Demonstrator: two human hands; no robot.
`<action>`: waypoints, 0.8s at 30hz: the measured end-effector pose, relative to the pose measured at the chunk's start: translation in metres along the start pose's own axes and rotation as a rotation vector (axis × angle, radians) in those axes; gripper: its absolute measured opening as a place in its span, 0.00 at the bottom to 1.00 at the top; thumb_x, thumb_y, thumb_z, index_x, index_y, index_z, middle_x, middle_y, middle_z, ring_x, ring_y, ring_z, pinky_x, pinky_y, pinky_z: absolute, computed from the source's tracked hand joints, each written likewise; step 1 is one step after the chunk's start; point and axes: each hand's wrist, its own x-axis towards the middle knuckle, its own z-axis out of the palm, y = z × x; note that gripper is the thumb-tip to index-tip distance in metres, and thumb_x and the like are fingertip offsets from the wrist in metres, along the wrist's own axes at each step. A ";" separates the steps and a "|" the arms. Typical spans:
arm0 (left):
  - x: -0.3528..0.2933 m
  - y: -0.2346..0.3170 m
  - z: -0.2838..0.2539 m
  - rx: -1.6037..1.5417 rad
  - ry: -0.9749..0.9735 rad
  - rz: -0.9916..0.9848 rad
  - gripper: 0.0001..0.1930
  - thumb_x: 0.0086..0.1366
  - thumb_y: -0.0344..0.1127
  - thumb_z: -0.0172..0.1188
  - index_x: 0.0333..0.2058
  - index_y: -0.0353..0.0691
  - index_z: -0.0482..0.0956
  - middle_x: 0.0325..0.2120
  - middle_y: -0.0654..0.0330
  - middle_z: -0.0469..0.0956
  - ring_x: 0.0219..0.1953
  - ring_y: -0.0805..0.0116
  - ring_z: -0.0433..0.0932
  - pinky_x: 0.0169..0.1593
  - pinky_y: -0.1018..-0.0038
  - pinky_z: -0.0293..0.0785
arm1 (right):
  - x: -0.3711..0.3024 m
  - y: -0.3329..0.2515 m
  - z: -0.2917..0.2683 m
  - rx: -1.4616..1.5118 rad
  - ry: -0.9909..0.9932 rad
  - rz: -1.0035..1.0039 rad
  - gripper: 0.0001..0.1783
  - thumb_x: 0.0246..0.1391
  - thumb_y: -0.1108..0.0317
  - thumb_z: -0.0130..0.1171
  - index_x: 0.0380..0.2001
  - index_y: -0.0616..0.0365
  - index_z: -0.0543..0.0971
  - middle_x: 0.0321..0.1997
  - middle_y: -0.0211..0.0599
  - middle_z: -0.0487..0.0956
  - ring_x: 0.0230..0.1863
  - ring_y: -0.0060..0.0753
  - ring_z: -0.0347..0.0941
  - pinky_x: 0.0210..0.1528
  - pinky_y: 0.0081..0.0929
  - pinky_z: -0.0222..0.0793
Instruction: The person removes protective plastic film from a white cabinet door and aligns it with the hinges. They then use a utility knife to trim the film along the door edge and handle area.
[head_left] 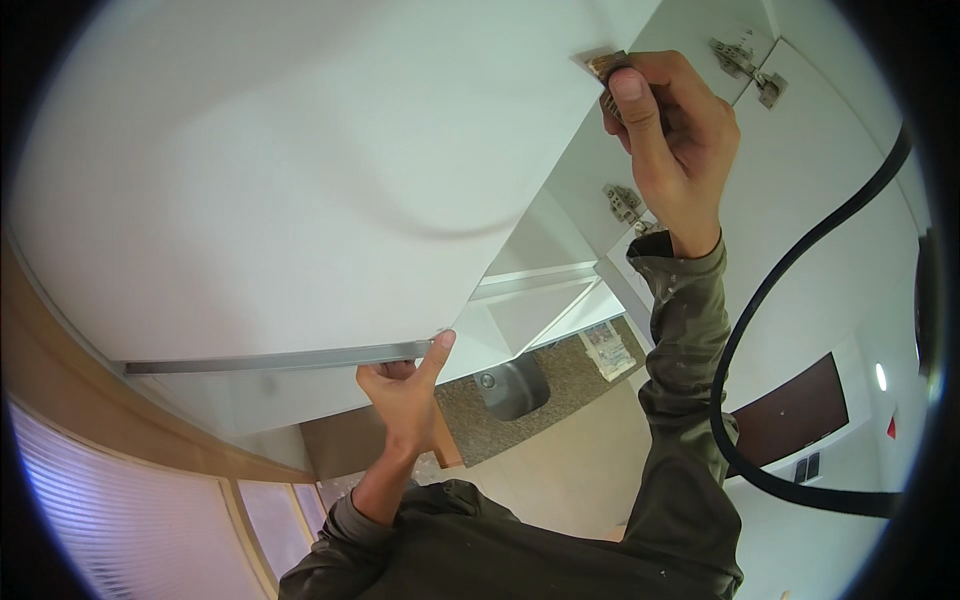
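Observation:
A large white cabinet door (300, 180) fills the upper left, with a grey metal strip (270, 360) along its lower edge. My left hand (405, 395) grips its lower right corner, thumb up along the side and fingers curled under the strip. At the door's right edge, higher up, my right hand (680, 140) is closed in a pinch. Between thumb and fingers it holds a small brown, ribbed piece (604, 68) against the edge; its exact kind is unclear. Metal hinges (622, 203) sit on the cabinet side beside my right wrist.
Another white door (830, 190) stands at the right with a hinge (745, 65) near its top. A black cable (760, 290) loops down there. Below are a speckled countertop (470, 425), a metal sink (515, 388) and a printed sheet (607, 350). Wood-framed ribbed glass (130, 500) lies lower left.

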 end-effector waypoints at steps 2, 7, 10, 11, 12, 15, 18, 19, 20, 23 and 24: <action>0.000 0.000 -0.001 0.001 -0.005 -0.015 0.19 0.57 0.23 0.73 0.46 0.31 0.77 0.41 0.58 0.81 0.43 0.71 0.79 0.51 0.72 0.73 | -0.001 0.000 0.003 0.024 -0.001 0.015 0.11 0.66 0.66 0.62 0.33 0.63 0.81 0.20 0.27 0.76 0.20 0.15 0.68 0.21 0.16 0.58; 0.000 -0.003 0.001 -0.013 0.023 0.031 0.19 0.58 0.23 0.74 0.46 0.31 0.77 0.41 0.58 0.81 0.43 0.71 0.79 0.50 0.73 0.73 | -0.007 -0.005 0.004 -0.083 -0.056 -0.036 0.10 0.66 0.67 0.62 0.33 0.64 0.81 0.20 0.29 0.76 0.21 0.17 0.69 0.22 0.17 0.60; 0.000 -0.006 0.002 -0.029 0.037 0.059 0.19 0.58 0.23 0.74 0.46 0.31 0.78 0.40 0.59 0.81 0.42 0.71 0.79 0.50 0.73 0.73 | -0.012 -0.006 0.005 -0.097 -0.066 -0.035 0.09 0.65 0.68 0.63 0.33 0.65 0.82 0.21 0.29 0.76 0.21 0.17 0.70 0.23 0.17 0.61; -0.001 -0.006 0.003 -0.082 0.005 0.091 0.19 0.58 0.23 0.74 0.46 0.31 0.78 0.40 0.59 0.81 0.42 0.72 0.78 0.50 0.74 0.73 | -0.014 -0.007 0.006 -0.108 -0.071 -0.051 0.09 0.65 0.69 0.63 0.33 0.65 0.82 0.20 0.29 0.76 0.21 0.17 0.70 0.23 0.17 0.61; -0.001 -0.007 0.002 -0.021 0.038 0.058 0.19 0.58 0.23 0.74 0.46 0.31 0.77 0.41 0.59 0.81 0.42 0.72 0.78 0.50 0.74 0.73 | -0.016 -0.006 0.008 -0.107 -0.079 -0.060 0.09 0.65 0.69 0.63 0.33 0.65 0.82 0.20 0.29 0.76 0.21 0.17 0.70 0.23 0.17 0.61; -0.001 -0.007 0.001 -0.001 0.034 0.043 0.18 0.58 0.24 0.73 0.46 0.31 0.78 0.41 0.59 0.81 0.42 0.72 0.78 0.50 0.74 0.73 | -0.023 -0.003 0.015 -0.083 -0.044 -0.109 0.07 0.60 0.70 0.66 0.30 0.61 0.83 0.19 0.29 0.77 0.18 0.18 0.68 0.21 0.17 0.59; -0.002 -0.007 0.003 -0.034 0.046 0.063 0.18 0.58 0.24 0.74 0.45 0.32 0.78 0.40 0.59 0.81 0.41 0.73 0.78 0.49 0.74 0.72 | -0.031 -0.002 0.018 -0.109 -0.028 -0.108 0.06 0.57 0.70 0.68 0.29 0.60 0.84 0.19 0.30 0.78 0.16 0.21 0.67 0.20 0.18 0.60; -0.002 -0.007 0.004 -0.029 0.051 0.065 0.17 0.58 0.24 0.74 0.45 0.32 0.78 0.40 0.60 0.81 0.41 0.73 0.78 0.49 0.75 0.72 | -0.034 -0.002 0.018 -0.130 -0.032 -0.097 0.06 0.57 0.71 0.69 0.29 0.60 0.84 0.19 0.31 0.78 0.16 0.22 0.68 0.20 0.18 0.60; -0.003 -0.007 0.005 -0.061 0.031 0.088 0.17 0.58 0.24 0.74 0.44 0.32 0.78 0.40 0.60 0.81 0.40 0.73 0.77 0.48 0.75 0.72 | -0.035 -0.001 0.020 -0.114 -0.021 -0.110 0.06 0.57 0.71 0.69 0.29 0.60 0.84 0.19 0.31 0.78 0.16 0.22 0.68 0.20 0.18 0.61; -0.002 -0.005 0.006 -0.044 0.061 0.089 0.16 0.58 0.25 0.74 0.43 0.32 0.79 0.38 0.61 0.81 0.38 0.75 0.77 0.46 0.76 0.72 | -0.039 -0.001 0.023 -0.077 0.003 -0.119 0.05 0.56 0.71 0.69 0.29 0.60 0.84 0.19 0.31 0.78 0.17 0.22 0.68 0.20 0.19 0.61; -0.003 -0.004 0.006 -0.028 0.058 0.081 0.15 0.59 0.25 0.74 0.43 0.33 0.79 0.37 0.61 0.81 0.38 0.75 0.77 0.45 0.76 0.72 | -0.041 -0.001 0.023 -0.069 0.006 -0.106 0.05 0.56 0.71 0.69 0.29 0.60 0.84 0.19 0.31 0.78 0.16 0.22 0.68 0.20 0.20 0.61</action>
